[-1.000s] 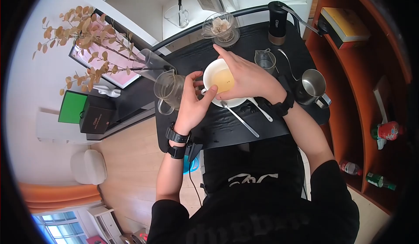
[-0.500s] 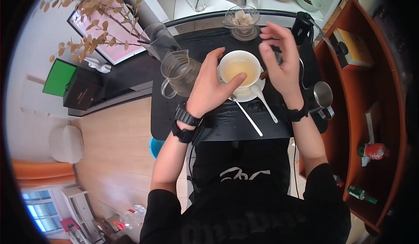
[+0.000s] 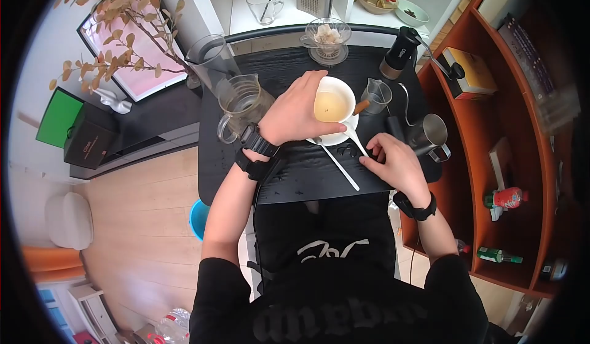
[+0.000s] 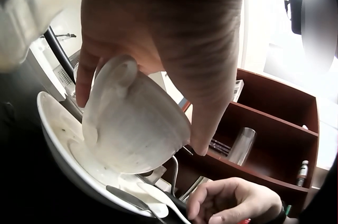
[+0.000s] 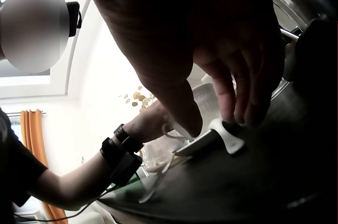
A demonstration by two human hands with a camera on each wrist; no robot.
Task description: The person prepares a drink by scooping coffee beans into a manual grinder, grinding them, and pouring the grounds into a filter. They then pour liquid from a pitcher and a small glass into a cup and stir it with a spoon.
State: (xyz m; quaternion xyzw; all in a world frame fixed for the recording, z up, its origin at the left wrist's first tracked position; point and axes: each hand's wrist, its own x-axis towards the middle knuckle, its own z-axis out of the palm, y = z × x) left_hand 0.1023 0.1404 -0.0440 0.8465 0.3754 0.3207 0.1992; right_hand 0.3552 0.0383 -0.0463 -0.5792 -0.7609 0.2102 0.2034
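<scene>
A white cup [image 3: 335, 98] of pale yellow liquid stands over a white saucer [image 3: 335, 138]. My left hand [image 3: 296, 109] grips it by the rim, thumb on the near side and fingers round the far side. In the left wrist view, the cup [image 4: 137, 124] shows its small handle under the palm. A white spoon [image 3: 354, 140] and a metal teaspoon [image 3: 341, 169] lean on the saucer with their handles toward me. My right hand [image 3: 396, 162] hovers beside the white spoon's handle end, its fingers loosely bent and holding nothing.
Left of the cup stand a glass pitcher [image 3: 246, 101] and a tall glass vase [image 3: 212, 61]. A glass dripper [image 3: 327, 39] is behind. To the right are a small glass pitcher [image 3: 376, 95], a hand grinder [image 3: 399, 55] and a metal kettle [image 3: 430, 134]. Brown shelves [image 3: 458, 159] border the right side.
My right hand has left the cup, lifted to the right, then come down near the white spoon's handle. My left hand has stayed at the cup, its hold now over the left rim.
</scene>
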